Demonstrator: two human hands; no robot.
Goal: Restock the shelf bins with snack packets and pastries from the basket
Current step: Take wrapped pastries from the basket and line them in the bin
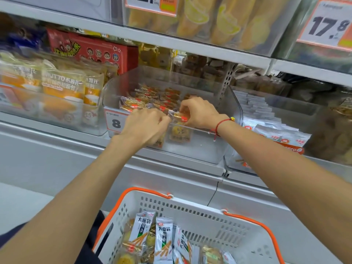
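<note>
Head view: both arms reach up from the basket (190,210) to the clear middle bin (205,149) on the shelf (57,149).
Left hand (144,126): fingers curled, pinching the left end of a wrapped pastry (179,116) at the bin's front rim.
Right hand (200,111): fingers curled over the same pastry's right end; red cord bracelet (221,124) on the wrist.
Bin contents: more wrapped pastries (152,98) piled toward the back; two lie against the front wall.
Price tag (114,122): on the bin's front left corner, reads 8.
Basket: white with orange handles, below the shelf, holding white snack packets (163,237) and pastries.
Neighbour bins: orange bread bags (62,82) at left, white packets (276,134) at right.
</note>
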